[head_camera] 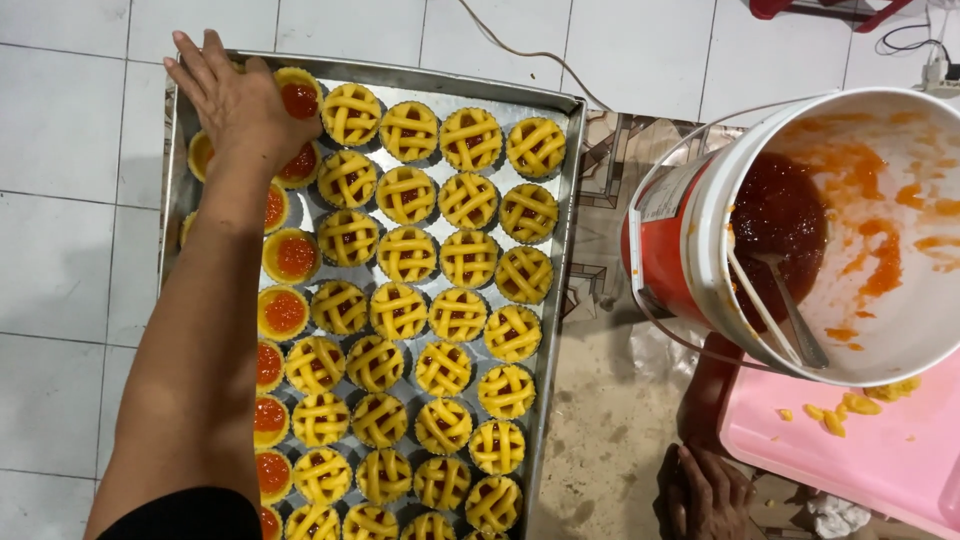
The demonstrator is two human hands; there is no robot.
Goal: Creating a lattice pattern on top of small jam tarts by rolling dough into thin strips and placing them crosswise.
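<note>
Metal baking tray (563, 180) lies on the white tiled floor (60, 250), filled edge to edge with small tarts. Beside its right edge, a white bucket (700, 215) is tipped on its side, mouth toward the camera; dark red jam (775, 215) is pooled inside with a spoon (795, 310) resting in it (orange smears up the inner wall). A pink board (880, 450) sits under the bucket's lip, with yellow dough scraps on it.

Left hand (235, 100) reaches to the tray's far left corner, palm down, fingers spread and flat over the open jam tarts (285, 312) there; it grips nothing. These uncovered tarts run down the tray's left edge. Lattice-topped tarts (408, 253) fill the remaining rows.

Right hand (705, 495) rests near the bottom, by the tray's right edge, loosely open, empty.
</note>
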